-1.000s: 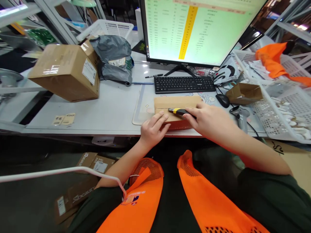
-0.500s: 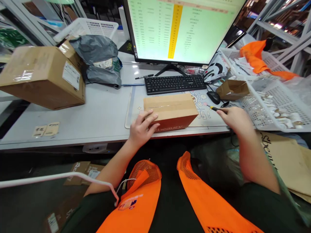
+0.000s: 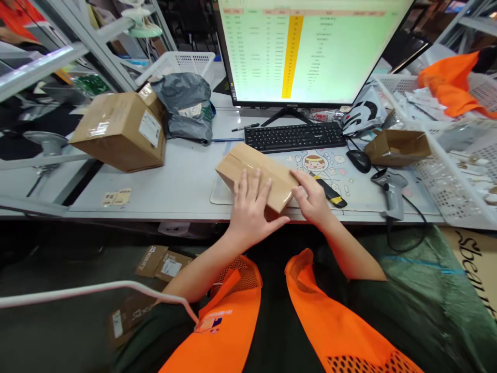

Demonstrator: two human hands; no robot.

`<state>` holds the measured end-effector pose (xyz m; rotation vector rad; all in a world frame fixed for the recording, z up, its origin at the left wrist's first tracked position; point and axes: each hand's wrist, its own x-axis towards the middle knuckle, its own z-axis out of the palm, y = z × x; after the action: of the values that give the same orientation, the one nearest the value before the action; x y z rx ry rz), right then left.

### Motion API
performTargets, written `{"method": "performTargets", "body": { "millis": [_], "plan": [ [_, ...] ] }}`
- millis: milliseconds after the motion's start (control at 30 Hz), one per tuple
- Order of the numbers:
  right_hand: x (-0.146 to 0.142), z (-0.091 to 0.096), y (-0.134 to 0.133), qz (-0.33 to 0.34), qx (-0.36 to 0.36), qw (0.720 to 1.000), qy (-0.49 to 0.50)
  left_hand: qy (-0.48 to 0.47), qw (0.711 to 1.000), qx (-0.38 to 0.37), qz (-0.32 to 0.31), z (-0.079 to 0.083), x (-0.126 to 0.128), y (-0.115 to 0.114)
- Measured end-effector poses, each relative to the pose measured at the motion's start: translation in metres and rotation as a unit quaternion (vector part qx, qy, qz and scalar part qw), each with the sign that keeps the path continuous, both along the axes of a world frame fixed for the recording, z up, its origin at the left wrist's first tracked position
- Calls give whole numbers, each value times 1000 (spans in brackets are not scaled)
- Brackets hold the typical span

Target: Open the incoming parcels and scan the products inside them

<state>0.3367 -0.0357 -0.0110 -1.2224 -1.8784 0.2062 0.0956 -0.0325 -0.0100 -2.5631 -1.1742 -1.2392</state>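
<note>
A small taped cardboard box (image 3: 248, 165) lies turned at an angle on the desk mat near the front edge of the grey table (image 3: 182, 181). My left hand (image 3: 251, 207) rests flat on the box's near side, fingers stretched and spread. My right hand (image 3: 312, 199) touches the box's right corner with curled fingers. A yellow and black utility knife (image 3: 330, 192) lies on the mat just right of that hand, free of it.
Behind the box stand a black keyboard (image 3: 295, 137) and a monitor (image 3: 310, 49). A mouse (image 3: 359, 160), a barcode scanner (image 3: 390, 187) and a small open carton (image 3: 398, 146) lie right. A larger cardboard box (image 3: 122, 129) and grey bag (image 3: 186, 106) sit left. White baskets (image 3: 446, 155) fill the right.
My right hand cut along the box with the knife, carried it to the right, and now the knife lies on the mat. Both hands have turned the box to an angle.
</note>
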Motion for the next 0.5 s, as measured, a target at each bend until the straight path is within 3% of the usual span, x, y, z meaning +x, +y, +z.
{"method": "performTargets", "body": {
  "millis": [67,167,333,400,500],
  "plan": [
    [-14,-1,-9,30,11,999,-24,-14,1000,10,14,-3,-1,-10],
    [-29,-5,-11,70,30,997,-33,-25,998,48,10,-8,-21,-10],
    [-45,-9,14,189,113,975,37,-4,994,102,34,-9,-39,-7],
    [-53,-11,20,197,151,967,52,-17,993,109,42,-10,-38,-6],
    [-66,-14,21,157,202,965,55,-66,990,119,37,-13,-33,-3]
  ]
}}
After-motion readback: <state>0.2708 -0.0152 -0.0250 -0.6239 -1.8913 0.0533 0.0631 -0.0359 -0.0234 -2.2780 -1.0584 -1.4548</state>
